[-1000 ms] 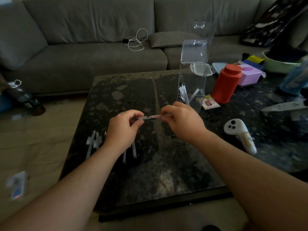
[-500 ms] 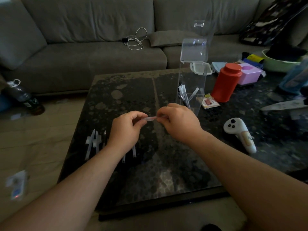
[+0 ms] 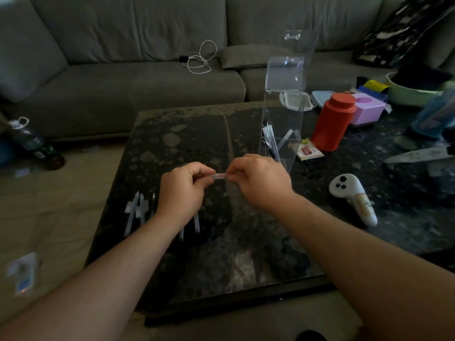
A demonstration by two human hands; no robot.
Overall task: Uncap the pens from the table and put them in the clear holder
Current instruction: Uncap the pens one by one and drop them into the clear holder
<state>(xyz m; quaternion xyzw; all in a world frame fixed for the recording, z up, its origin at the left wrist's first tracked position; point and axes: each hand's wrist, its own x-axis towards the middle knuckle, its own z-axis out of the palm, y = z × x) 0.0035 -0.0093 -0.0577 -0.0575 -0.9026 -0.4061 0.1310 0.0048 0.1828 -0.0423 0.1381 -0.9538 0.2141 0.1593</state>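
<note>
My left hand [image 3: 183, 191] and my right hand [image 3: 262, 182] each pinch one end of a clear pen [image 3: 219, 176] above the middle of the dark table [image 3: 187, 134]. Only a short stretch of the pen shows between my fingers; whether its cap is on is hidden. The tall clear holder [image 3: 283, 124] stands just behind my right hand, with several pens [image 3: 269, 141] leaning inside it. Several more white pens [image 3: 138, 211] lie in a row on the table's left side, partly under my left wrist.
A red canister [image 3: 332, 121], a pink box [image 3: 366, 108] and lidded containers stand right of the holder. A white controller [image 3: 354, 196] lies at the right. A grey sofa [image 3: 138, 77] with a white cable lies behind; a bottle [image 3: 37, 146] stands on the floor left.
My hands have drawn closer together, so less of the pen shows between them than one second ago. Both stay over the table's middle.
</note>
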